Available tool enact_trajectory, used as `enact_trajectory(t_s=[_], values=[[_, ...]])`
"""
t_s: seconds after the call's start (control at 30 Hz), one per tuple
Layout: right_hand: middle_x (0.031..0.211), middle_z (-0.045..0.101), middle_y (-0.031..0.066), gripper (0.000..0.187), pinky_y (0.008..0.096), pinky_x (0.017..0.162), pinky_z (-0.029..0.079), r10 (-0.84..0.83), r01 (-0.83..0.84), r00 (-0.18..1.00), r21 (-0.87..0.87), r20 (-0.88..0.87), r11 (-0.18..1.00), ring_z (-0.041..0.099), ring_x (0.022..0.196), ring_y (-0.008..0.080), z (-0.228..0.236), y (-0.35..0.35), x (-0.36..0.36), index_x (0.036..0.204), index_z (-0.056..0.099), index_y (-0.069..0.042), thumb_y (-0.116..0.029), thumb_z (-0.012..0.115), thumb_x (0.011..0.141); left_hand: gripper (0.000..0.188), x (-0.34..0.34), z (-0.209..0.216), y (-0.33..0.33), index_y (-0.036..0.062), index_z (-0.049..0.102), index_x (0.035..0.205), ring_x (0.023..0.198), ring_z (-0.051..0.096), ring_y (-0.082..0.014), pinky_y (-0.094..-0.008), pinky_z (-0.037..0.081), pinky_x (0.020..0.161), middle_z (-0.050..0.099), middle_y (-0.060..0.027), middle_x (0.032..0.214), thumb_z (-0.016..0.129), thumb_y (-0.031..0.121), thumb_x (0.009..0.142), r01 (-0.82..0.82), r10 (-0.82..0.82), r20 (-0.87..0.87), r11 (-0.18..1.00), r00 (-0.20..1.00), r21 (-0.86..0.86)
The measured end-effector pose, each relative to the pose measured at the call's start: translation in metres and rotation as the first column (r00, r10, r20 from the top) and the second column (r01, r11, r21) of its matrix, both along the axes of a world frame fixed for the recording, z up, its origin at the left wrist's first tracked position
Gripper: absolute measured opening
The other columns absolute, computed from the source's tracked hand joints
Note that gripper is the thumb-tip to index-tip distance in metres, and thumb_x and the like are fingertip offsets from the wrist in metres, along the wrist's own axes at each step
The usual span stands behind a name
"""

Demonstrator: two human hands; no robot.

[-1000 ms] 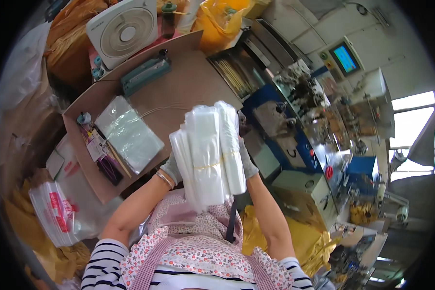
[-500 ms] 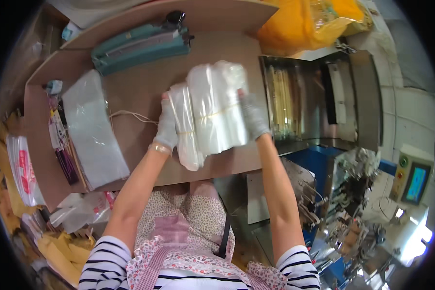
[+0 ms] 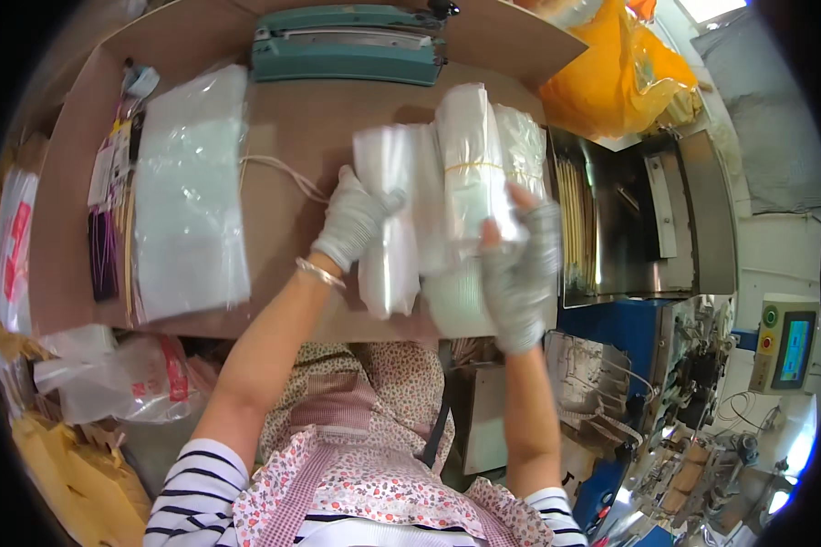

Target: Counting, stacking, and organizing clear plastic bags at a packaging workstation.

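Note:
Several clear plastic bags are gathered into long bundles on the brown work surface. My left hand [image 3: 356, 219], in a pale grey glove with bare fingertips, is closed around the side of the left bundle [image 3: 388, 264], which is smeared by motion. A thicker bundle [image 3: 472, 137] with a yellowish rubber band round its middle lies to its right. Over that bundle's lower end is my right hand [image 3: 522, 273], gloved alike and slightly blurred. Its thumb and forefinger are spread apart, touching or very near the plastic. Another bundle [image 3: 523, 137] shows behind, partly covered.
A teal bag sealer [image 3: 347, 55] stands at the back. Flat clear bags [image 3: 192, 201] lie at left beside pens and tools [image 3: 109, 201]. Metal trough [image 3: 625, 228], machinery [image 3: 675, 383] and a control panel [image 3: 784, 346] are at right. An orange bag [image 3: 611, 73] sits at back right.
The bundles, earlier pressed together between both hands, have spread apart, with the banded one further right. My right hand has shifted right and down. The whole view has also shifted.

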State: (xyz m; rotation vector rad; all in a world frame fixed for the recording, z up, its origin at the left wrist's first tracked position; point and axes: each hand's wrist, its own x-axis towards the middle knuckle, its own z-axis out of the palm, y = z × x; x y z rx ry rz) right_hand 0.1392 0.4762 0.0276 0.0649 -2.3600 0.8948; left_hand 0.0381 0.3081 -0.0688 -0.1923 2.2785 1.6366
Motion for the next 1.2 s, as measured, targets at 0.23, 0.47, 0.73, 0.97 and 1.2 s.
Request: enact_trajectory(t_s=[0.23, 0.47, 0.73, 0.97, 1.2], values=[[0.112, 0.058, 0.009, 0.044, 0.0286, 0.089, 0.045, 0.249, -0.119, 0.955, -0.557, 0.164, 0.822, 0.054, 0.103, 0.0152, -0.029, -0.078, 0.072, 0.125, 0.049, 0.0, -0.019, 0.064, 0.088, 0.037, 0.064, 0.003, -0.075, -0.0052, 0.056, 0.103, 0.084, 0.063, -0.0253, -0.0361, 0.054, 0.078, 0.062, -0.0137, 0.093, 0.062, 0.019, 0.076, -0.185, -0.123, 0.236, 0.331, 0.964, 0.926], [0.112, 0.055, 0.0042, 0.056, 0.0266, 0.088, 0.043, 0.551, -0.106, 0.792, -0.828, 0.265, 0.55, 0.051, 0.102, 0.0115, -0.036, -0.113, 0.126, 0.129, 0.041, -0.002, -0.019, 0.071, 0.084, 0.048, 0.169, 0.058, -0.079, -0.0017, 0.052, 0.113, 0.096, 0.058, -0.0182, -0.031, 0.047, 0.087, 0.058, -0.0102, 0.103, 0.061, 0.037, 0.086, -0.064, -0.097, 0.114, 0.416, 0.989, 0.907], [0.085, 0.063, 0.0052, 0.052, 0.0261, 0.066, 0.048, 0.283, -0.15, 0.853, -0.314, 0.439, 0.938, 0.056, 0.071, 0.0084, 0.012, -0.129, 0.152, 0.126, 0.046, -0.005, -0.016, 0.069, 0.081, 0.053, 0.17, 0.064, -0.095, 0.0026, 0.055, 0.109, 0.076, 0.061, -0.0169, -0.0277, 0.052, 0.068, 0.06, -0.0077, 0.086, 0.068, 0.045, 0.081, 0.002, -0.191, 0.174, 0.677, 0.966, 0.736], [0.077, 0.058, 0.0075, 0.016, 0.0286, 0.064, 0.045, 0.65, -0.403, 0.679, -0.566, 0.341, 0.719, 0.056, 0.068, 0.0152, 0.006, -0.094, 0.122, 0.099, 0.058, -0.003, -0.005, 0.06, 0.082, 0.055, 0.154, 0.083, -0.094, 0.0011, 0.054, 0.108, 0.07, 0.064, -0.0226, -0.0337, 0.056, 0.063, 0.063, -0.0124, 0.084, 0.064, 0.046, 0.078, -0.201, -0.267, 0.349, 0.456, 0.898, 0.867], [0.092, 0.059, 0.0104, 0.025, 0.0446, 0.08, 0.047, 0.864, -0.851, 0.499, -0.148, 0.074, 0.504, 0.056, 0.094, 0.0343, 0.029, -0.044, 0.132, 0.09, 0.063, -0.01, 0.001, 0.064, 0.067, 0.053, 0.056, 0.063, -0.158, 0.0074, 0.052, 0.117, 0.086, 0.062, -0.0233, -0.0404, 0.053, 0.078, 0.061, -0.0102, 0.1, 0.057, 0.049, 0.084, -0.233, 0.126, 0.197, 0.442, 0.972, 0.866]])
